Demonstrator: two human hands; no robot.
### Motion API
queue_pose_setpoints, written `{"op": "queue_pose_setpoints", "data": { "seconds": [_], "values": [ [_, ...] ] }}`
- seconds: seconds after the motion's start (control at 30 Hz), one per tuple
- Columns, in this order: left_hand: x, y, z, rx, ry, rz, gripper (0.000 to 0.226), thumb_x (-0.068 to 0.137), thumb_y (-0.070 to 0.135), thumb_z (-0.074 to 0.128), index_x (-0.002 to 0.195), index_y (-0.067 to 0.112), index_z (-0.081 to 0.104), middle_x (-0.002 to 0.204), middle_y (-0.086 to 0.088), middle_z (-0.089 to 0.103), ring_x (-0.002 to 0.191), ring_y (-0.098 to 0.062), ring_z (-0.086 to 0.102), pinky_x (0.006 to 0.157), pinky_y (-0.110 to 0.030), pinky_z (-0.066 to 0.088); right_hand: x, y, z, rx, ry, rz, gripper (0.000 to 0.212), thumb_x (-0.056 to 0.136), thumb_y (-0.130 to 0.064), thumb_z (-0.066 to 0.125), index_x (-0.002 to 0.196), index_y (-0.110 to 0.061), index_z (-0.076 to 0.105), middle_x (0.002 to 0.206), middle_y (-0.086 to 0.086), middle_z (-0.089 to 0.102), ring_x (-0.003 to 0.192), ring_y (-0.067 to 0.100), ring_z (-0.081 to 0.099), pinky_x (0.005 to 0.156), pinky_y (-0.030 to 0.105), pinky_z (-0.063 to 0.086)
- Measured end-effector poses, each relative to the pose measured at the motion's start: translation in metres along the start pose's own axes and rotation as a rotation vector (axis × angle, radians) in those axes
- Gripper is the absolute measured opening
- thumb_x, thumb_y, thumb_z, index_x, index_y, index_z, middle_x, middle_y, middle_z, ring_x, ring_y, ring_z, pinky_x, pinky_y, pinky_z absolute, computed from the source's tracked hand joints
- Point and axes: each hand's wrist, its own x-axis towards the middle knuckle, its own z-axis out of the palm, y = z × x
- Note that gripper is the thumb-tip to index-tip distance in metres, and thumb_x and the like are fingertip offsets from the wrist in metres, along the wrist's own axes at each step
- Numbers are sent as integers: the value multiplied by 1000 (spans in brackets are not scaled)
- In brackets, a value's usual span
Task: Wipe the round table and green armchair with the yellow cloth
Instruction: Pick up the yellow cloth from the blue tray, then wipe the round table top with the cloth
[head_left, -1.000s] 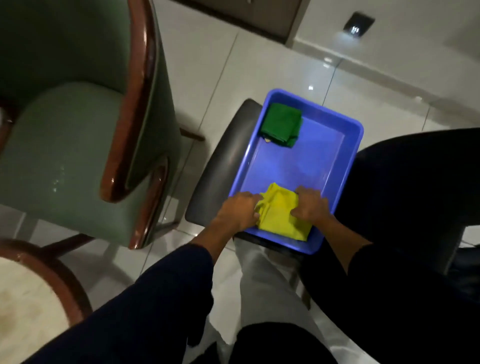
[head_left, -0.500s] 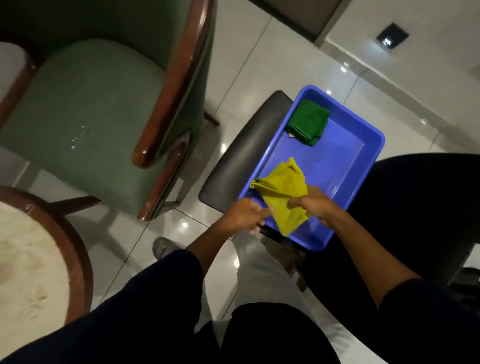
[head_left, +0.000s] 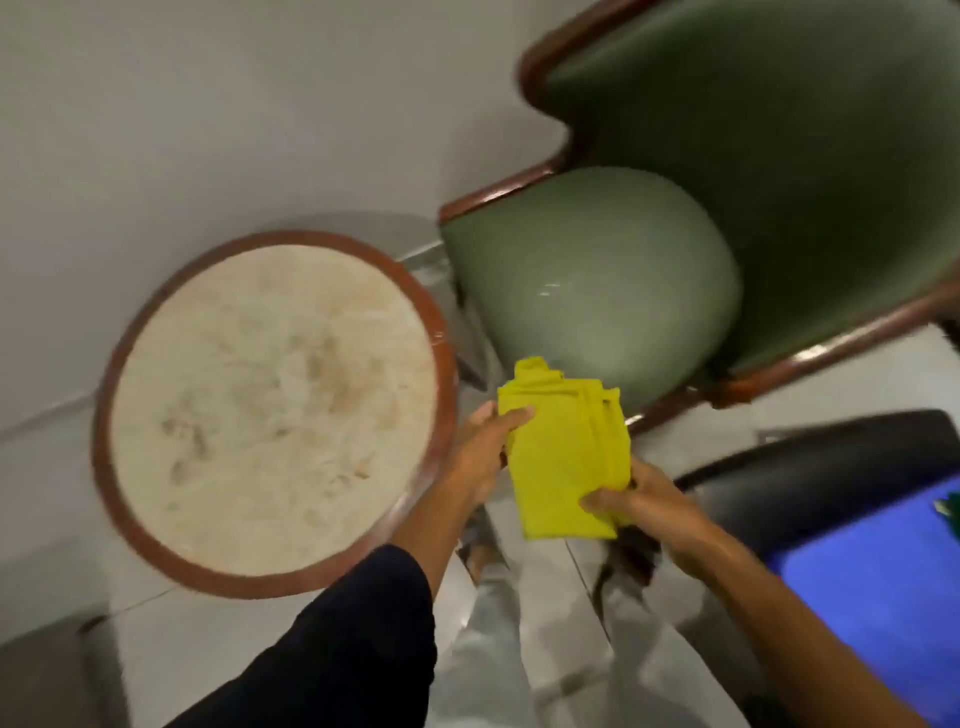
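A folded yellow cloth (head_left: 563, 452) hangs in the air between the round table and the green armchair. My left hand (head_left: 485, 449) grips its upper left edge with the thumb on top. My right hand (head_left: 641, 506) pinches its lower right corner. The round table (head_left: 270, 400), pale and stained on top with a brown wooden rim, stands to the left, close to my left forearm. The green armchair (head_left: 597, 312) with dark wooden trim fills the upper right, its seat just beyond the cloth. The picture is blurred by motion.
A blue plastic tub (head_left: 878, 582) sits on a black seat (head_left: 810, 467) at the lower right, with a scrap of green cloth at the frame edge. A pale wall rises behind the table. My legs stand on glossy light tiles (head_left: 561, 613) below.
Both hands lifted the yellow cloth out of the blue tub and carried it left. The view swung left, so table and armchair are now in front and the tub is at the right edge.
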Motion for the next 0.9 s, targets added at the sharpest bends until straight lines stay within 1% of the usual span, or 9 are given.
{"op": "queue_pose_setpoints", "data": {
  "seconds": [0.07,0.13,0.23,0.27,0.33,0.43,0.57,0.73,0.9],
  "values": [
    [21,11,-55,87,133,83,42,87,2,69,128,-6,60,118,-23,71,106,-35,70,93,-47,57,35,2,67,-85,21,-28,49,78,15,68,116,-13,59,115,13,68,73,1,70,59,14,54],
    [43,24,-92,241,214,167,42,86,3,72,126,-7,61,126,-27,66,115,-38,64,103,-52,49,68,10,126,-108,65,-37,44,79,9,70,119,-10,60,119,15,67,89,17,68,75,28,56],
    [71,48,-131,634,271,355,53,88,26,73,136,9,57,137,-12,61,123,-21,57,100,-23,41,97,22,187,-306,255,-49,52,83,-20,73,128,-2,52,127,19,62,114,31,59,98,47,49],
    [81,54,-149,774,337,422,57,89,33,70,140,12,53,142,-10,57,128,-20,52,103,-23,37,103,27,200,-482,387,-111,63,85,-28,70,136,-1,44,135,21,55,123,34,52,104,49,44],
    [101,62,-193,1114,566,539,59,95,44,59,144,13,50,149,-12,51,139,-27,44,114,-37,33,114,30,219,-747,600,-376,70,88,-32,62,145,-3,34,146,22,43,135,38,40,109,52,37],
    [131,60,-260,1388,786,476,58,100,41,43,152,16,38,161,-16,33,150,-34,26,118,-53,21,154,25,248,-891,623,-549,75,92,-44,53,149,-2,27,157,22,27,146,36,24,116,52,23],
    [158,33,-288,1393,883,391,60,105,48,22,160,25,14,168,-15,9,155,-33,7,120,-61,6,224,19,262,-985,636,-452,87,92,-61,41,151,0,21,160,22,19,149,35,12,119,57,16],
    [171,22,-294,1333,965,453,57,104,54,18,158,35,14,168,-8,13,155,-26,9,121,-55,5,300,-40,245,-1055,741,-550,88,92,-64,39,149,1,25,157,24,24,148,35,19,119,53,17],
    [171,21,-290,1391,1029,490,58,104,50,25,157,30,20,166,-12,20,154,-29,16,120,-54,11,376,-136,281,-1239,509,-646,69,98,-47,28,153,-6,16,161,20,16,149,32,12,121,49,12]
  ]
}}
